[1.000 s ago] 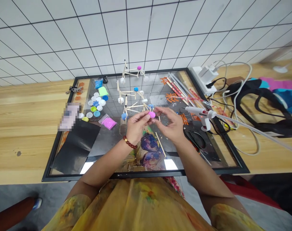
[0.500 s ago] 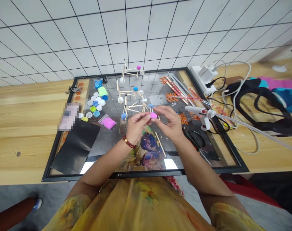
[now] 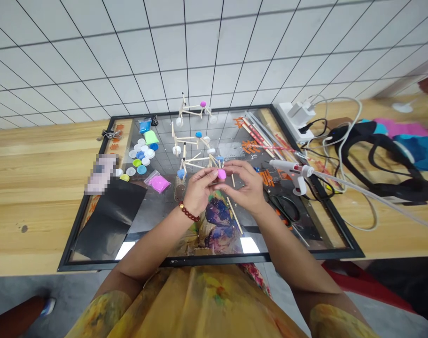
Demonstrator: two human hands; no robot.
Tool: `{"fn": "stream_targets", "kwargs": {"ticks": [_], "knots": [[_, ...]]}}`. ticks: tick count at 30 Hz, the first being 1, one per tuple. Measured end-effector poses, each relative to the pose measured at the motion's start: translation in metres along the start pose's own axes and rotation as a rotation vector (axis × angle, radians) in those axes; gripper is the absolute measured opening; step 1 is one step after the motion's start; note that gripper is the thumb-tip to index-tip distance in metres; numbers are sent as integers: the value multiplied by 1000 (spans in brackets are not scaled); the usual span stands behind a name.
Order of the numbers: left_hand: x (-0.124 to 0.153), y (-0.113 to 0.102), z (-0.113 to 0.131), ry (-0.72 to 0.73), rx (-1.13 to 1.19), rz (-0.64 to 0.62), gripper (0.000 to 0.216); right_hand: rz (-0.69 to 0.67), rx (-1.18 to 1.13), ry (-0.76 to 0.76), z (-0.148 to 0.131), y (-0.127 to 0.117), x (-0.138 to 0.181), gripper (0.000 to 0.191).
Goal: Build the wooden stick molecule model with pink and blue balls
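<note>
Between thumb and fingers of my left hand (image 3: pixel 201 187) is a small pink lump of modelling clay (image 3: pixel 221 174), now rounded in outline. My right hand (image 3: pixel 247 184) is beside it, thumb and fingers apart, and seems not to grip the clay. Just behind my hands stands a small bicycle-like model of wooden sticks (image 3: pixel 196 162) with blue caps as wheels. Two similar stick models are farther back, one topped with a blue clay piece (image 3: pixel 198 134), the other with a pink clay piece (image 3: pixel 203 104). A loose wooden stick (image 3: pixel 235 217) lies below my right hand.
Left on the glass board are bottle caps (image 3: pixel 141 170), a bag of pink clay (image 3: pixel 158 182) and black sheets (image 3: pixel 111 216). On the right are a glue gun (image 3: pixel 293 171), scissors (image 3: pixel 286 206), sticks (image 3: pixel 258 134), a power strip (image 3: pixel 294 123) with cables, and a black headset (image 3: pixel 386 180).
The pink clay has turned from a flattened, elongated look to a rounder one. My right fingers have come off it, while my left hand keeps hold. The view has shifted slightly.
</note>
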State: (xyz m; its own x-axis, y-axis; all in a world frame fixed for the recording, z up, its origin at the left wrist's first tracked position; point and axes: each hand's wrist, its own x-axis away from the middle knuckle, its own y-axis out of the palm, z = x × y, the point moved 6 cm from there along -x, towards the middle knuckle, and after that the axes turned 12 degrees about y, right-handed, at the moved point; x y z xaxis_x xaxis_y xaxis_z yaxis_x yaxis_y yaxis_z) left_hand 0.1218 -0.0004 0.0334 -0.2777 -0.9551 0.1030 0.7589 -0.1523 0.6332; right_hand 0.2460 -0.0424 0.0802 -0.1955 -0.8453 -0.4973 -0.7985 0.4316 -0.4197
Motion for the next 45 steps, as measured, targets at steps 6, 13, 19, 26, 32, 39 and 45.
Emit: {"fn": "stream_targets", "kwargs": {"ticks": [6,13,19,26,32,39,45], "knots": [[-1,-2,-1,-70,56,31,26,-40,-110,-14,0,3,0,20],[6,3,-15,-309,117,-25,23,38,-67,35,5,0,1,16],[3,2,-4,-77,-100,-26,35,25,9,-24,2,-5,-3,34],[-4,0,9,152,-350,-152,24,-182,87,-137,6,-3,-3,38],[-2,0,3,20,-242,-136,35,-131,130,-144,1,-7,-7,19],[1,0,1,-34,-150,-56,38,-102,75,-94,6,-6,-4,39],[0,1,1,-1,-120,-70,39,-118,-60,6,11,-4,-5,22]]}}
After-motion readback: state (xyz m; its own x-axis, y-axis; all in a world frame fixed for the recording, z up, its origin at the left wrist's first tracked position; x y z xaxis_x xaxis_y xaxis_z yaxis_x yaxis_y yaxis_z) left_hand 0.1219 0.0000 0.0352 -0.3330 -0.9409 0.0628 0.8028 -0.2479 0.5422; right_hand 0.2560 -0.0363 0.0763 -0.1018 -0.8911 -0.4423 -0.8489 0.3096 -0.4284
